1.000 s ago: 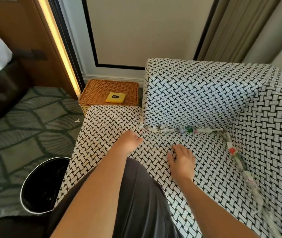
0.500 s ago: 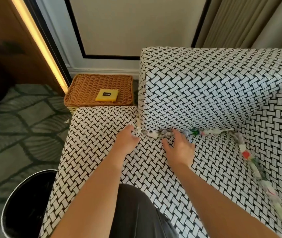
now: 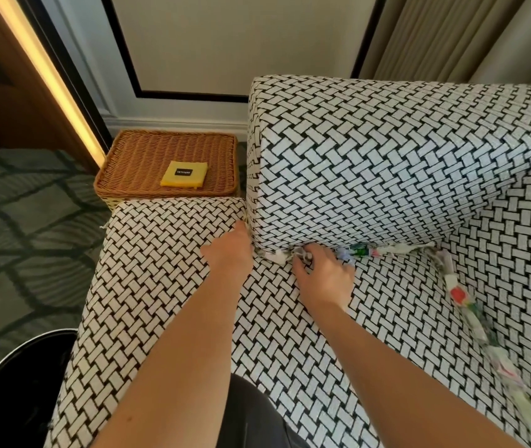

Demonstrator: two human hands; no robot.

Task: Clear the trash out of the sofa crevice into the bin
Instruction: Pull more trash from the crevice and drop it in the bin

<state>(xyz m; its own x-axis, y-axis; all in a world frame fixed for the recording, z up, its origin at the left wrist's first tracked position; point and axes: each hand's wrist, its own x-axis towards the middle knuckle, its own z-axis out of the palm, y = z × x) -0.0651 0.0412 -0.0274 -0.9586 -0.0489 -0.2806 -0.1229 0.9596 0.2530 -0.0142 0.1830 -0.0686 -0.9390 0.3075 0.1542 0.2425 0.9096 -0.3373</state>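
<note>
White trash [image 3: 393, 250] lines the sofa crevice [image 3: 325, 245]; right hand [image 3: 322, 276] pinches it, left hand [image 3: 228, 250] unclear. Better to pull slowly, gathering whole clumps.

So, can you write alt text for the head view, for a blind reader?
A person's left hand and right hand are at the crevice of a black-and-white patterned sofa, the right one touching a line of crumpled trash stuck there. A black bin stands on the floor, lower left.
</note>
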